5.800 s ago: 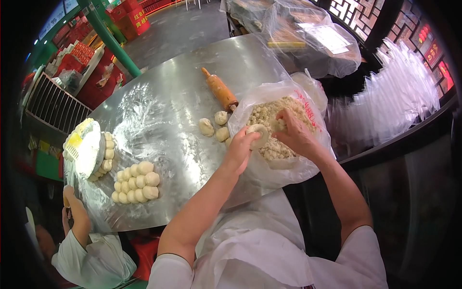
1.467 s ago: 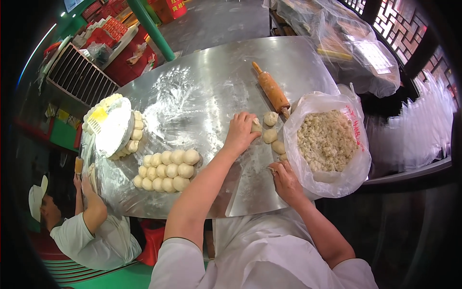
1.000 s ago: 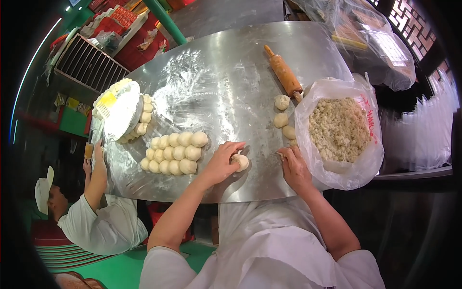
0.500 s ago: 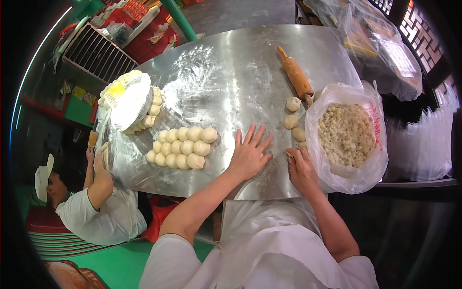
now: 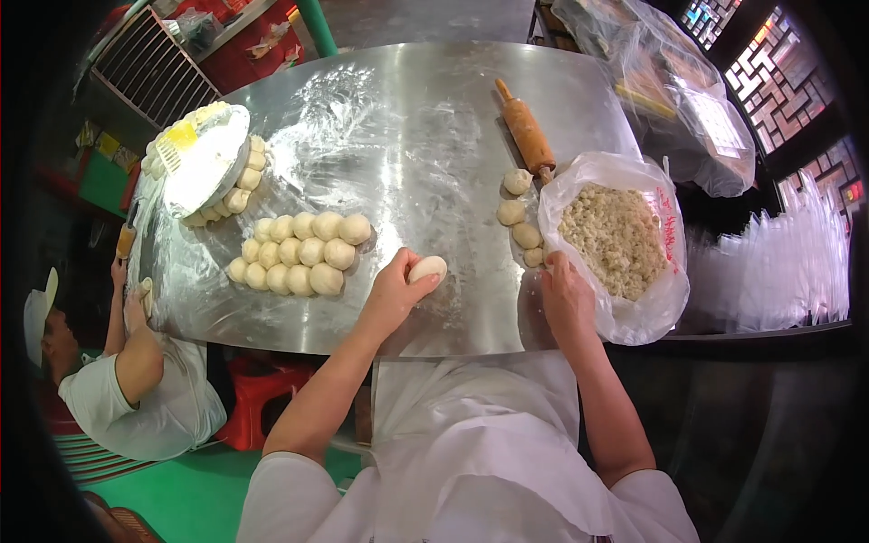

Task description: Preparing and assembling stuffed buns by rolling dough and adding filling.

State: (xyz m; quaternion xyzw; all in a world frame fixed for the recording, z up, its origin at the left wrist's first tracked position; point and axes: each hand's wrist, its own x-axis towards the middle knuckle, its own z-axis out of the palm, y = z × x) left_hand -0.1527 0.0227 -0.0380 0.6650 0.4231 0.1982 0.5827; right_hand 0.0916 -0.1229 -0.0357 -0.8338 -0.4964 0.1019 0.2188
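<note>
My left hand point(image 5: 395, 291) is closed around a pale, flattened dough piece point(image 5: 427, 270) above the steel table, just right of several rows of round dough balls point(image 5: 303, 252). Beside the plastic bag of crumbly pale filling point(image 5: 612, 237), my right hand point(image 5: 568, 294) has its fingers drawn together at the bag's near left side. What they hold, if anything, is hidden. A short line of loose dough balls point(image 5: 511, 213) runs from the rolling pin point(image 5: 527, 132) down toward my right fingertips.
At the far left of the steel table point(image 5: 434, 136), a metal bowl point(image 5: 210, 172) of white flour with a yellow scraper rests among more dough balls. Another person point(image 5: 136, 380) works at the left edge. Plastic-covered goods point(image 5: 670, 90) stand beyond the right edge.
My left hand has gone from lying flat and spread on the table to gripping the flattened dough piece. My right hand stays by the bag. The whole view has shifted slightly.
</note>
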